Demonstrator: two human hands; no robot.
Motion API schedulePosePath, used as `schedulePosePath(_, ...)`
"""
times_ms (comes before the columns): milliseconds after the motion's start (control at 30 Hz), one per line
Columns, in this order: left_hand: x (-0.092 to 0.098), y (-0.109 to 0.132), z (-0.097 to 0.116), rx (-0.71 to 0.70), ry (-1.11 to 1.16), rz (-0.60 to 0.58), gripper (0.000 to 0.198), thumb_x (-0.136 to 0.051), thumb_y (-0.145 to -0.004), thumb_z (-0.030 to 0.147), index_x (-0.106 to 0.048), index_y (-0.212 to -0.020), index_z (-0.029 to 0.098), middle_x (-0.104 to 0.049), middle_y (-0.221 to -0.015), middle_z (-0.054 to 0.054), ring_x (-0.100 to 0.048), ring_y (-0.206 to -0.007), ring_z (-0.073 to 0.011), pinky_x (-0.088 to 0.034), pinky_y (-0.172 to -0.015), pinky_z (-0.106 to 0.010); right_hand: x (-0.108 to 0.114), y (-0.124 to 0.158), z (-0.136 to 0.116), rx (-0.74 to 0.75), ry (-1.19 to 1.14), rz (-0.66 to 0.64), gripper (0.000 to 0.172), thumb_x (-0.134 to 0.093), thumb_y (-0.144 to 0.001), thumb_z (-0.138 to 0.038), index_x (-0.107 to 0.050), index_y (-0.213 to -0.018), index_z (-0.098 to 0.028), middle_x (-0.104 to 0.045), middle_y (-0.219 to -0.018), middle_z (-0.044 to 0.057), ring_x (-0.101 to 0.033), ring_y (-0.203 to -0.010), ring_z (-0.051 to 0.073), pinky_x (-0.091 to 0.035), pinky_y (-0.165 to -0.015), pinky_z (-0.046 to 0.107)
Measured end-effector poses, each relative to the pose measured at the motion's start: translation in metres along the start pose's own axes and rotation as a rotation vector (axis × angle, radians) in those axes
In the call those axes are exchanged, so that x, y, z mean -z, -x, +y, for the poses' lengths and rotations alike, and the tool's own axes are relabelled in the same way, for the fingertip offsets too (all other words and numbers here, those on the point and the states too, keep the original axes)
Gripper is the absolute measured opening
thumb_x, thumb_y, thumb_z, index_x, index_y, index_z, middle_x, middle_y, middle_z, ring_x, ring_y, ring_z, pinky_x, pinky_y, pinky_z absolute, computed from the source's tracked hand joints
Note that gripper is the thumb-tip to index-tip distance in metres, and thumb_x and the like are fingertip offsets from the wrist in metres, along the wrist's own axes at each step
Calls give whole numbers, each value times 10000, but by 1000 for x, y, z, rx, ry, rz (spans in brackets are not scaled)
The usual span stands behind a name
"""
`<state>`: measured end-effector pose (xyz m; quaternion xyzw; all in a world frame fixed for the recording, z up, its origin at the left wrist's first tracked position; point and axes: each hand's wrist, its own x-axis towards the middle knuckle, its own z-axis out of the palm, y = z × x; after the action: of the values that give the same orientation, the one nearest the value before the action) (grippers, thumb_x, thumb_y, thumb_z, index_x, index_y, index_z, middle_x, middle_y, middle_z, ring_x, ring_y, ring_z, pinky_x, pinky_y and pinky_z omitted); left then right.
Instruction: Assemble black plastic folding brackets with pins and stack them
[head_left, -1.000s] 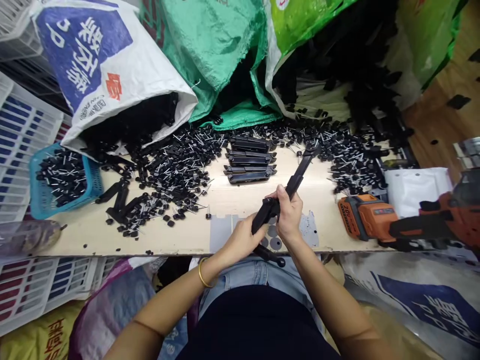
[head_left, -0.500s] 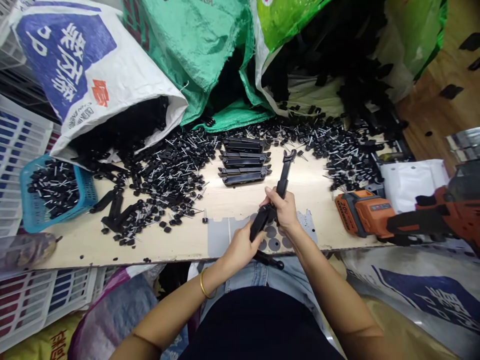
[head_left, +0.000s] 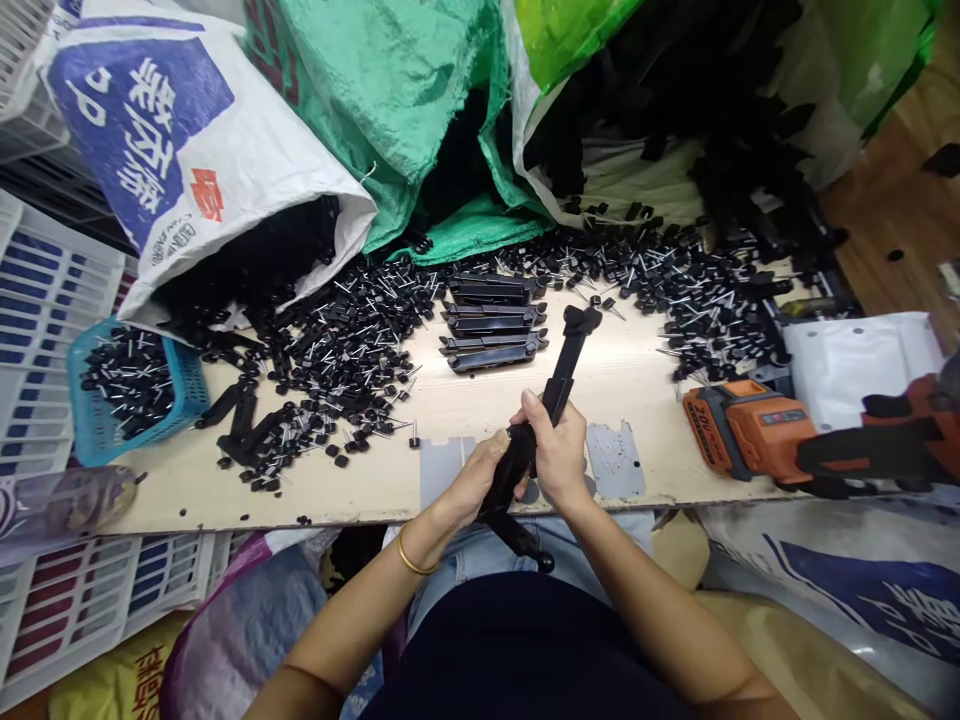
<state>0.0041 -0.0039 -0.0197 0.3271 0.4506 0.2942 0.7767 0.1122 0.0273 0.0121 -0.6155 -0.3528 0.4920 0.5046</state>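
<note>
Both hands grip one long black plastic arm (head_left: 564, 362) over the near edge of the wooden board (head_left: 637, 370). My right hand (head_left: 553, 450) is wrapped round its middle; the upper end points away toward a stack of similar black arms (head_left: 491, 320). My left hand (head_left: 474, 482) is closed on the lower section, whose knobbed end sticks out below the board. Loose black knobs with metal pins (head_left: 352, 345) lie spread across the board behind the hands.
An orange cordless drill (head_left: 810, 435) lies at the right. A blue basket (head_left: 131, 385) of pinned knobs sits at the left. Open sacks, white (head_left: 195, 140), green (head_left: 405, 90) and one spilling black parts (head_left: 675, 130), line the far side. White crates stand at the left.
The long black arm has swung from leaning right to nearly upright in my hands, and both hands have shifted a little left and nearer to me.
</note>
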Motion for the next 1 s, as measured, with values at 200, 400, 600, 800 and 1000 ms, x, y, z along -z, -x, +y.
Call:
schedulePosePath(200,13,-6,8,56,-55,-62,691,-320,-810,753,-618,-887,134,-602,-591,-42,-561,-524,-141,-458,-533,-258,-1,-9,8,-3,8,17,404,-601,-771,-542,-546,-628,-169,-565,-554,-10,-510,-500,105,-408,-494,228)
schedulePosePath(400,20,12,27,-357,-878,-139,1171,-773,-544,608,-192,-1472,193,-394,-1418,-174,-386,-1297,-366,-368,-1043,-487,1,-32,11,-19,-129,201,420,-582,-774,-562,-531,-614,-178,-560,-581,-6,-547,-561,120,-454,-568,244)
schedulePosePath(600,-9,8,10,-466,-1306,220,982,-680,-724,252,-60,-1485,219,-463,-1293,-153,-509,-1143,-302,-438,-950,-467,-5,-41,-3,-21,-215,244,411,-638,-712,-580,-505,-717,-191,-531,-609,-39,-509,-552,97,-442,-557,225)
schedulePosePath(800,-23,-14,5,-339,-874,368,614,-723,-693,338,-494,-1245,198,-622,-1079,-63,-600,-979,-215,-486,-839,-317,17,-45,2,24,25,83,403,-591,-756,-579,-492,-868,-206,-528,-729,-27,-534,-662,117,-456,-636,255)
schedulePosePath(1000,2,-10,10,-264,-834,278,426,-721,-706,433,-591,-1041,205,-668,-893,2,-606,-815,-172,-455,-732,-269,79,-50,-18,646,626,198,503,-554,-827,-459,-416,-1239,-206,-515,-1122,121,-517,-1027,240,-443,-839,407)
